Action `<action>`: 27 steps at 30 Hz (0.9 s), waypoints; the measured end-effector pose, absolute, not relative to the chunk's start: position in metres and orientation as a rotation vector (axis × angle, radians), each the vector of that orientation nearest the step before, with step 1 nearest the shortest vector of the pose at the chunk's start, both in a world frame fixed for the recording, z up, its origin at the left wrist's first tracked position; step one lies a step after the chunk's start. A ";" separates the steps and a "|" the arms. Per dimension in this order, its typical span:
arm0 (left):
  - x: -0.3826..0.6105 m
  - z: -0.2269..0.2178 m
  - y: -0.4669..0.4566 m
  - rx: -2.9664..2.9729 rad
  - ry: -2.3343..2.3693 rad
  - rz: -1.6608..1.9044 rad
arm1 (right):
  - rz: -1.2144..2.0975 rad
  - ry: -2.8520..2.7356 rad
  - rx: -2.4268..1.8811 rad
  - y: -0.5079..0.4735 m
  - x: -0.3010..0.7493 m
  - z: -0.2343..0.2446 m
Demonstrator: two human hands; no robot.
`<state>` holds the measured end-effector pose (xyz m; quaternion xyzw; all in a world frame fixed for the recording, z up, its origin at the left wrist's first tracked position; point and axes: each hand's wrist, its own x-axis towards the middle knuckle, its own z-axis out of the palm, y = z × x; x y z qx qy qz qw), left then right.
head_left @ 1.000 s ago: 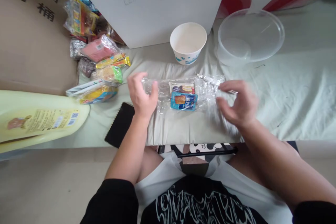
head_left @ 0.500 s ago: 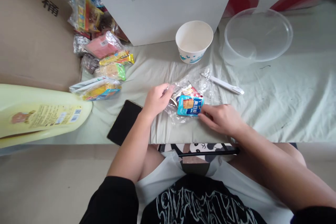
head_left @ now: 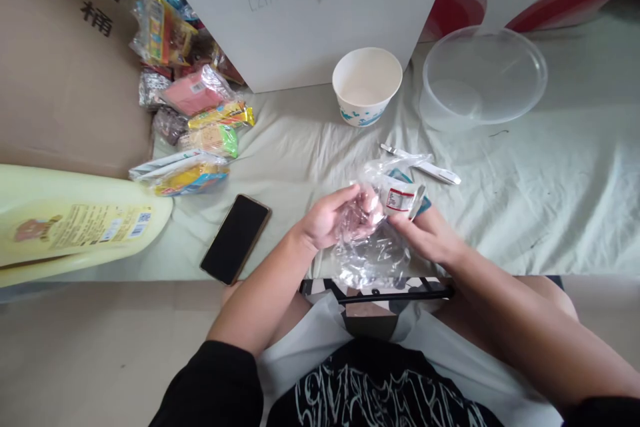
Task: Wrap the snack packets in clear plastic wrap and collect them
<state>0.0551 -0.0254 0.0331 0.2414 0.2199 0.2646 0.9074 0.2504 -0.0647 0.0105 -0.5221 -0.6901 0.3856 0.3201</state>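
My left hand (head_left: pixel 333 217) is closed on a crinkled clear plastic bag (head_left: pixel 373 257), its fingers seen through the film. Opposite it, my right hand (head_left: pixel 425 230) grips small snack packets with thumb and fingers. On top is a white packet (head_left: pixel 401 200) with a red-framed label; a blue-green packet (head_left: pixel 425 205) shows behind it. Part of the film lies over the packets' far end. Just beyond the hands rests a white box cutter (head_left: pixel 435 171), close to the plastic. A white paper bowl (head_left: pixel 367 90) with blue print stands further back.
A clear plastic tub (head_left: pixel 520 90) stands at the back right, before boxes. Wrapped snacks (head_left: pixel 200 93) are piled at the left beside a cardboard box (head_left: pixel 75 60). A dark phone (head_left: pixel 235 239) lies near the front edge, right of a yellow container (head_left: pixel 90 220).
The packets have been lifted and turned, and my right hand now grips them. My left hand has moved right and gathered the bag, which hangs toward the table's front edge.
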 end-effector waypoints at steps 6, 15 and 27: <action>0.043 0.032 -0.017 0.342 0.670 0.816 | 1.494 -1.093 -1.329 -0.051 0.252 -0.002; 0.037 0.035 -0.010 0.421 0.859 1.031 | 0.838 -0.582 -1.334 -0.001 0.296 0.044; 0.033 0.028 -0.025 0.444 0.659 0.645 | 1.062 -1.279 -1.282 -0.046 0.253 0.010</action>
